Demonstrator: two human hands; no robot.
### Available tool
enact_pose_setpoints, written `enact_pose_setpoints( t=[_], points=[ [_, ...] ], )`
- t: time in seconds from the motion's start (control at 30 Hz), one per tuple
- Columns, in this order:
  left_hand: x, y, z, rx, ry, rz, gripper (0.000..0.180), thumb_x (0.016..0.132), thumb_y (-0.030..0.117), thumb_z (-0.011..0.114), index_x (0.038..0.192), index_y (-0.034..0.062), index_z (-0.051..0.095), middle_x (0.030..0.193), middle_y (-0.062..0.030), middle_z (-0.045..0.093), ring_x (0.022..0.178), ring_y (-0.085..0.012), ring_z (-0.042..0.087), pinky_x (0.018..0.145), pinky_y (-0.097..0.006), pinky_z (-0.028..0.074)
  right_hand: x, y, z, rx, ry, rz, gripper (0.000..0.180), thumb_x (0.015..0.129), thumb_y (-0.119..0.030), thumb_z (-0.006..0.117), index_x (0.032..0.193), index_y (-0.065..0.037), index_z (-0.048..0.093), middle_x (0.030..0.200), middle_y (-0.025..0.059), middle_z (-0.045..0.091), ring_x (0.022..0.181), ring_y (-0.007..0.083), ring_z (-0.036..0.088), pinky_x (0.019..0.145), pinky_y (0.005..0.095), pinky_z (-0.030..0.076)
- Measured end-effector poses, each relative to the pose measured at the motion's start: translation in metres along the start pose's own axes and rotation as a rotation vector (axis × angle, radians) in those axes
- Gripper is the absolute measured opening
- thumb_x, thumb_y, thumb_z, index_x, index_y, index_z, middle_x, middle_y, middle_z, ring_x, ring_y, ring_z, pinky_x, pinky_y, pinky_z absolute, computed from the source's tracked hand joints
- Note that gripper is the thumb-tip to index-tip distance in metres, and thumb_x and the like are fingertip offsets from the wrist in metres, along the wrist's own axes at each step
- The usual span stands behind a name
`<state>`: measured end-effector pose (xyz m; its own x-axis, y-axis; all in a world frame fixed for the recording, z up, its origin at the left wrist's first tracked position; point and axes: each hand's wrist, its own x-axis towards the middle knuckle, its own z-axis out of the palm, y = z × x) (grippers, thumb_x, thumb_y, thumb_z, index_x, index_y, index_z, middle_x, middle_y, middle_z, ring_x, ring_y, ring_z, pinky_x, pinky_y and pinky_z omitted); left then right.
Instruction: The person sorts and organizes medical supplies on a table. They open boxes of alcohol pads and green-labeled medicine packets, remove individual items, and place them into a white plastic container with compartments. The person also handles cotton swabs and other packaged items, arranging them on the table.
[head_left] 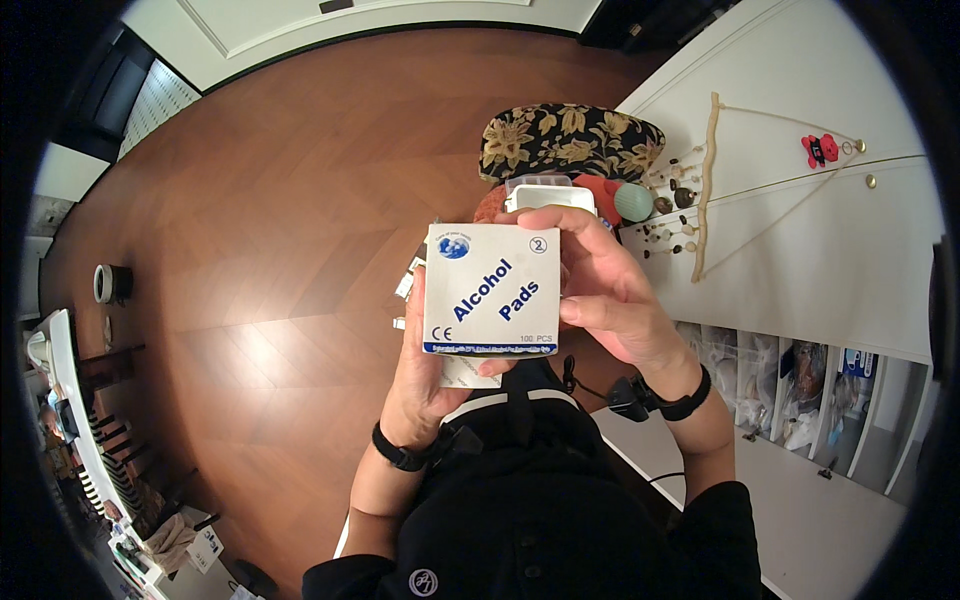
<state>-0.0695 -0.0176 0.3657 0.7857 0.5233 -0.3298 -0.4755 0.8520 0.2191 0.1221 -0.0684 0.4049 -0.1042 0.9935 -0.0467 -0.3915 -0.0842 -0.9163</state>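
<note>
A small white cardboard box point(490, 270) with blue print is held up in front of my chest, between both hands. My left hand point(412, 370) grips its left side, the fingers partly hidden behind it. Under its lower edge shows a white printed piece point(460, 374), touched by a left fingertip; whether it is a flap or a separate packet I cannot tell. My right hand point(612, 290) is closed on the right side, with fingers over the top corner and the thumb at the edge. Both wrists wear black straps.
Behind the box are a white open container point(550, 197), a pale green round thing point(633, 203) and a floral-patterned chair point(570, 142). White cabinets point(800, 260) with a hanging branch ornament point(707, 190) stand right, above an open compartment of bagged items. A cluttered table point(75, 380) is far left.
</note>
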Motion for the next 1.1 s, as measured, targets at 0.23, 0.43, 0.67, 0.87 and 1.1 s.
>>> enact_pose_setpoints(
  t=[0.23, 0.43, 0.67, 0.87, 1.1],
  points=[
    [0.000, -0.003, -0.002, -0.031, 0.109, -0.064, 0.076, 0.098, 0.069, 0.034, 0.145, 0.0092, 0.043, 0.123, -0.0215, 0.063, 0.089, -0.0286, 0.068, 0.045, -0.026, 0.049, -0.006, -0.003, -0.003, -0.119, -0.051, -0.049, 0.062, 0.079, -0.012, 0.067, 0.137, -0.007, 0.046, 0.144, 0.0087, 0.043, 0.126, 0.0223, 0.046, 0.107, 0.0380, 0.041],
    [-0.001, -0.003, -0.003, -0.074, 0.023, -0.100, 0.070, 0.099, 0.067, 0.034, 0.137, 0.0100, 0.050, 0.116, -0.0180, 0.065, 0.081, -0.0243, 0.066, 0.042, -0.024, 0.042, -0.007, -0.030, -0.012, -1.059, -0.145, -0.423, 0.049, 0.076, -0.017, 0.078, 0.121, -0.007, 0.062, 0.132, 0.0132, 0.057, 0.125, 0.0305, 0.053, 0.106, 0.0440, 0.040],
    [0.002, 0.004, -0.006, 0.030, 0.129, -0.138, 0.060, 0.100, 0.062, 0.038, 0.132, 0.0137, 0.055, 0.110, -0.0111, 0.068, 0.076, -0.0218, 0.065, 0.039, -0.023, 0.038, -0.013, -0.025, -0.013, -1.739, -0.231, -0.850, 0.030, 0.084, -0.015, 0.065, 0.113, -0.008, 0.070, 0.120, 0.0170, 0.065, 0.102, 0.0278, 0.065, 0.086, 0.0390, 0.054],
    [0.002, 0.004, -0.009, -0.042, 0.023, -0.281, 0.061, 0.103, 0.059, 0.037, 0.133, 0.0084, 0.054, 0.103, -0.0111, 0.066, 0.057, -0.0148, 0.048, 0.042, -0.024, 0.036, -0.019, -0.019, -0.020, -1.843, -0.313, -1.031, 0.031, 0.085, -0.019, 0.065, 0.112, -0.005, 0.069, 0.105, 0.0191, 0.069, 0.090, 0.0277, 0.067, 0.083, 0.0371, 0.055],
    [0.009, -0.013, -0.004, -0.034, 0.068, -0.353, 0.055, 0.103, 0.060, 0.038, 0.115, 0.0111, 0.059, 0.093, -0.0039, 0.066, 0.058, -0.0139, 0.048, 0.044, -0.024, 0.038, -0.011, -0.021, -0.006, -1.767, -0.196, -0.945, 0.028, 0.084, -0.014, 0.068, 0.110, -0.005, 0.070, 0.099, 0.0163, 0.069, 0.089, 0.0282, 0.071, 0.077, 0.0349, 0.057]
  ],
)
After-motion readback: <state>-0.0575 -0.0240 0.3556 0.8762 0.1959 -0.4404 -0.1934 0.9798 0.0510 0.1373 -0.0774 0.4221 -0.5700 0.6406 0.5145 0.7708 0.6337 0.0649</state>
